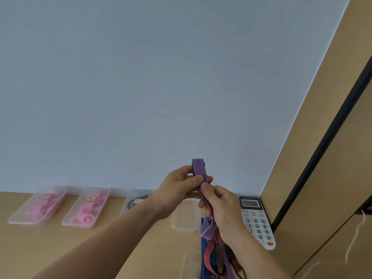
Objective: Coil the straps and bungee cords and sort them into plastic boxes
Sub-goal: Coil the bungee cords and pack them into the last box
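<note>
Along the wall on the table [100,248] sit a box [20,214] and a second box [68,220], both holding pink coils [43,210], then a third box [128,198] with black cords [138,198]. The left hand [177,186] curls round a striped strap [199,168] (partly coiled), raised above an empty box [185,218]. The right hand [221,204] pinches its tail just below. A phone [256,220] lies furthest right.

Both forearms extend forward and upward; left hand [179,186] and right hand [220,206] meet, each pinching the striped strap [199,168].
</note>
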### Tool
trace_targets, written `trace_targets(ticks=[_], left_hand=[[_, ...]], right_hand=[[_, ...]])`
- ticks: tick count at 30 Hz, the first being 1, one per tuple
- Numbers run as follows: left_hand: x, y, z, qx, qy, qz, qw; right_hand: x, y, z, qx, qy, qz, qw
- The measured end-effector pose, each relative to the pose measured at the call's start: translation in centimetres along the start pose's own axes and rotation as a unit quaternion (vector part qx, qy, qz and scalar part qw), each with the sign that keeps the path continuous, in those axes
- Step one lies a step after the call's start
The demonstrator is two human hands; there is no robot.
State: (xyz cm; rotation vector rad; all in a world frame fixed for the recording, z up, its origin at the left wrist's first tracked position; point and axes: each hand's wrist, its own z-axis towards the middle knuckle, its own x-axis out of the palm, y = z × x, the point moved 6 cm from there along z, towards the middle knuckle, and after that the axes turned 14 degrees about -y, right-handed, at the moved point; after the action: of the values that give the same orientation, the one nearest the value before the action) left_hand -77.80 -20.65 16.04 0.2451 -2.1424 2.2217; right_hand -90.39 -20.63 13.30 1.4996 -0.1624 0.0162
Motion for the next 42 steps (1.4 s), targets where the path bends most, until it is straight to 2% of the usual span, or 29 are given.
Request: trace_targets(ticks=[4,8,10,14,18,21,24,25,26,27,29,30,31,32,33,35,36,39,42], left_hand=[[0.1,-0.4,0.1,0.061,-0.028,0.049,0.997],[-0.9,-1.1,0.2,0.169,-0.109,0.182,0.963],[-1.1,-1.0,-0.2,0.234,-0.11,0.274,0.926],[-0.6,-1.4,-1.8,0.388,-0.125,0.423,0.809],[0.4,-2.2,-3.1,0.519,-0.099,0.439,0.727],[0.5,-1.9,-3.2,0.567,-0.088,0.453,0.682],[0.7,-1.7,-3.1,0.585,-0.093,0.464,0.659],[0.8,-1.5,-3.0,0.578,-0.087,0.465,0.665],[0.8,-1.3,-2.8,0.55,-0.084,0.457,0.695],[0.6,-1.1,-2.4,0.491,-0.085,0.427,0.754],[0.2,-0.2,-1.2,0.278,-0.075,0.307,0.907],[0.2,0.3,-0.9,0.154,-0.066,0.208,0.964],[0.4,0.5,-0.7,0.043,-0.059,0.096,0.993],[0.6,0.8,-0.6,-0.035,-0.044,0.014,0.998],[0.9,0.6,-0.7,-0.075,-0.011,-0.01,0.997],[1.8,0.0,-1.4,-0.057,0.061,0.034,0.996],[2.0,-0.1,-1.6,-0.039,0.071,0.047,0.996],[0.9,-0.2,-0.8,-0.027,-0.012,0.036,0.999],[0.9,-0.6,-0.4,0.004,-0.043,0.029,0.999]], right_hand=[[-0.4,-0.3,-0.3,0.009,-0.023,-0.044,0.999],[-0.7,-1.1,-0.5,0.035,-0.013,-0.052,0.998],[-0.8,-1.0,-0.5,0.036,-0.013,-0.05,0.998],[-0.8,-0.5,-0.3,0.049,-0.026,-0.036,0.998],[-1.0,-0.2,-0.4,0.056,-0.024,-0.024,0.998],[-0.9,0.1,-0.5,0.05,-0.018,-0.021,0.998],[-0.8,0.0,-0.6,0.044,-0.021,-0.01,0.999],[-0.9,0.0,-0.6,0.037,-0.024,-0.009,0.999],[-1.0,0.2,-0.6,0.029,-0.027,-0.006,0.999],[-1.1,0.3,-0.5,0.021,-0.031,-0.003,0.999],[-1.3,0.6,-0.3,0.006,-0.032,-0.002,0.999],[-1.3,0.7,-0.3,-0.003,-0.029,-0.002,1.0],[-1.3,0.8,-0.3,-0.013,-0.025,-0.005,1.0],[-1.3,0.8,-0.3,-0.026,-0.023,-0.012,0.999],[-1.2,0.8,-0.4,-0.04,-0.022,-0.019,0.999],[-1.3,0.7,-0.7,-0.064,-0.028,-0.027,0.997],[-1.3,0.5,-0.7,-0.067,-0.032,-0.03,0.997],[-1.4,-0.2,-0.6,-0.039,-0.038,-0.047,0.997],[-1.9,-0.8,-0.1,-0.022,-0.045,-0.068,0.996]])
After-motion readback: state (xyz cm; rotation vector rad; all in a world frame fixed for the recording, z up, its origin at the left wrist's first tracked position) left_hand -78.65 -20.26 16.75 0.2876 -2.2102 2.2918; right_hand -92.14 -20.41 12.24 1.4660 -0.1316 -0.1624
